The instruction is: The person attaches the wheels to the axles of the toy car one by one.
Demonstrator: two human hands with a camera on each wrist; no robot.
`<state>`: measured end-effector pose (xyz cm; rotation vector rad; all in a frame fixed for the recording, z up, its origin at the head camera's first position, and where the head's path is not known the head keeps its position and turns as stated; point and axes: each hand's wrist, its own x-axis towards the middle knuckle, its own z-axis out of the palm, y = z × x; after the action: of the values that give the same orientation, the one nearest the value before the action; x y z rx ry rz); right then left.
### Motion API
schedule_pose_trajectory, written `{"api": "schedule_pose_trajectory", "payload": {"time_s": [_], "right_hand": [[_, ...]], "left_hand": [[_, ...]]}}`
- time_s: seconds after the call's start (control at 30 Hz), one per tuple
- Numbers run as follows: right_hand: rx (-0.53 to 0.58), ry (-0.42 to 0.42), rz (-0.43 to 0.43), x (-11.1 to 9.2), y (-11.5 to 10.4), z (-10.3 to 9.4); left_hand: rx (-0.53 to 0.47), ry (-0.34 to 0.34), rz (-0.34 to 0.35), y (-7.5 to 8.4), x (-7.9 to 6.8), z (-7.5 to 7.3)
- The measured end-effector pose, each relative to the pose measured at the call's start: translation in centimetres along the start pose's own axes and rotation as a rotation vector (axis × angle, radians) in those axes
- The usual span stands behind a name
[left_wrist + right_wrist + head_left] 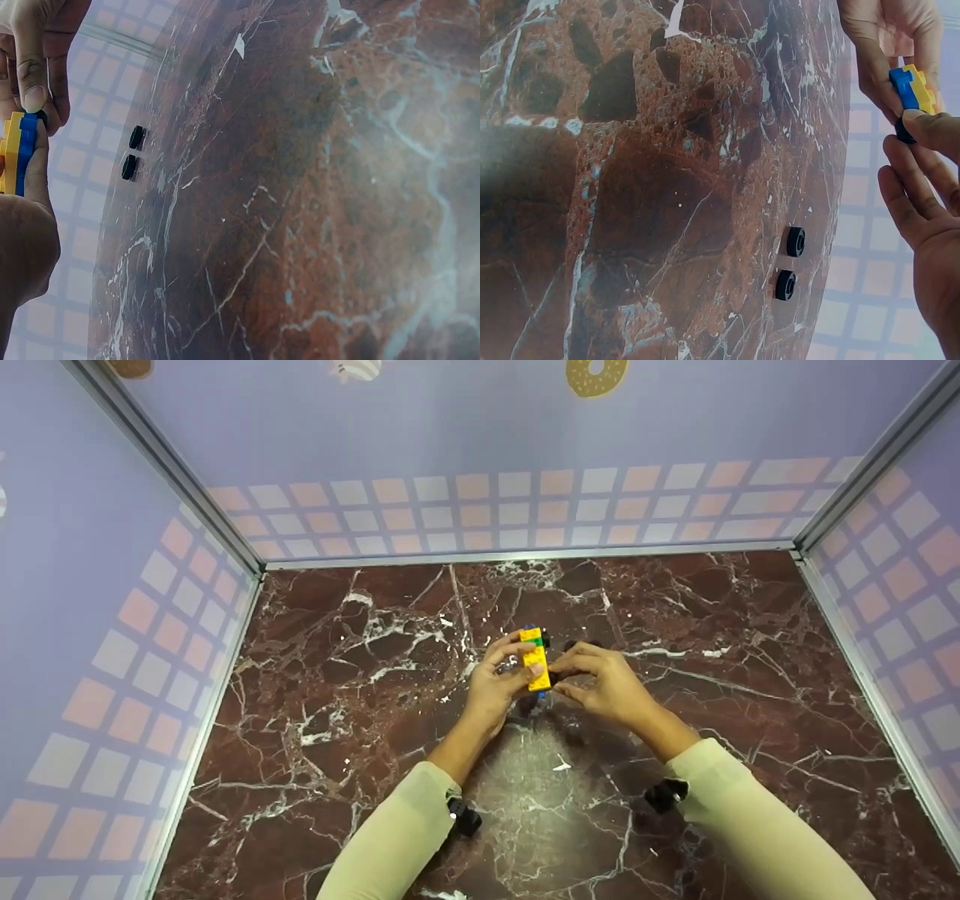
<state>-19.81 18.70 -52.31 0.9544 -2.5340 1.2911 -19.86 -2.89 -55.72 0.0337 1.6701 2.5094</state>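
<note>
My left hand [495, 686] grips a small toy car built of plastic bricks [539, 683], above the tabletop. Its bricks are yellow on one side and blue on the other, with a green piece near the far end. A black wheel [545, 638] sits at that far end on the right side. Thumb and fingers of my right hand [611, 686] pinch another black wheel [904, 133] against the car's near end; whether it is seated is hidden. Two loose black wheels, one [796, 241] beside the other [785, 286], stand on the table.
The dark red marble-patterned tabletop [360, 750] has white veins. Lilac panels with pink and white squares, a back wall [480, 427] and two side walls, enclose it. Black wrist cameras hang at both sleeves.
</note>
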Motion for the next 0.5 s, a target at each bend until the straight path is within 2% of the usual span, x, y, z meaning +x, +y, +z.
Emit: {"api": "schedule_pose_trajectory", "payload": {"time_s": [0.33,0.5], "right_hand": [[0.043,-0.016,0.01,0.24,0.1,-0.31],[0.045,-0.04,0.036,0.43,0.04,-0.61]], "left_hand": [[0.111,-0.012,0.084,0.54,0.02,-0.03],[0.132,0.001,0.099,0.59,0.08,0.01]]}}
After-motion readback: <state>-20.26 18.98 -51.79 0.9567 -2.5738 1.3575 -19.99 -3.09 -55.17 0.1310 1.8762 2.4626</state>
